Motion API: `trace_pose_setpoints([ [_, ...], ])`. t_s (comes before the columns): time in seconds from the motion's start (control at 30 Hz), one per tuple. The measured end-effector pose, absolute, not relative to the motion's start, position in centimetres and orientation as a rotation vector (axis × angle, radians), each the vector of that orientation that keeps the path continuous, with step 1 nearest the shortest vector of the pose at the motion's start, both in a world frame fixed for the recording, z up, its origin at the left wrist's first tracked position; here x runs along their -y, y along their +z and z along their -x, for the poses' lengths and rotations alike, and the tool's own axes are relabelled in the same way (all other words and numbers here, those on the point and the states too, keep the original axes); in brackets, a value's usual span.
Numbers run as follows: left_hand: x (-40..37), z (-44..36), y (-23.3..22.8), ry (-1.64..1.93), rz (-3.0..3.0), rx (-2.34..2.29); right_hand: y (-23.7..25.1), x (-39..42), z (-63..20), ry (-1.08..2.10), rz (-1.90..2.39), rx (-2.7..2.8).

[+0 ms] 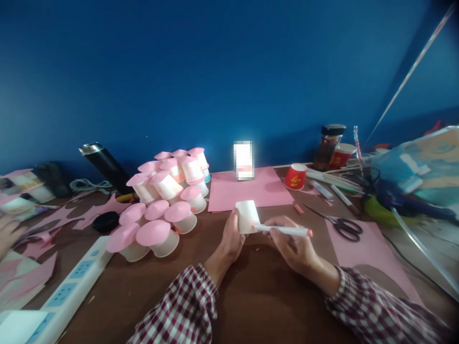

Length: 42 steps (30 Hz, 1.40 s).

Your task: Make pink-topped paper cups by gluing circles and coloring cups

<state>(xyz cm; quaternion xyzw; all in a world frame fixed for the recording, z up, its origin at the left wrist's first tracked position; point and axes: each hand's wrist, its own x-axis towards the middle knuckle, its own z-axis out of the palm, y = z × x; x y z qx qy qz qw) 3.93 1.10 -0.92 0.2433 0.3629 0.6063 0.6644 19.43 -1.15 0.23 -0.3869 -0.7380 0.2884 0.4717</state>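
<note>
My left hand (232,237) is wrapped round a white paper cup (246,215), held above the table at the middle of the view. In my right hand (294,246) is a white marker (287,230) with a reddish-orange end pointing away to the right. Its other end meets the cup's lower right side, where a faint pinkish mark shows. Beyond the hands lies a small reddish-orange marker cap (298,209). Several white cups with pink cone-shaped paper tops (153,232) stand in a cluster to the left.
Pink paper sheets (251,191) lie under a bright, pixelated upright object (244,160). Scissors (344,228), a red paper cup (295,177) and a blue glue gun (409,196) are at right. A power strip (77,286) runs along the left. Another person's hand (7,234) shows at far left.
</note>
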Motion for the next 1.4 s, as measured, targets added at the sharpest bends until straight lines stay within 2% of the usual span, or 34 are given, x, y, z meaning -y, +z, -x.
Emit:
trace_pose_setpoints([
  [0.73,-1.2,-3.8,-1.7,1.366,-0.609,-0.808,0.3,1.4,-19.2,0.773,0.961,1.763],
  [1.07,-0.4,-3.6,-0.4,1.462,-0.717,-0.908,1.2,1.4,-19.5,0.535,0.959,1.894],
  [1.4,-1.0,-4.1,-2.2,1.417,-0.804,-0.843,0.4,1.1,-19.7,0.563,0.973,1.862],
])
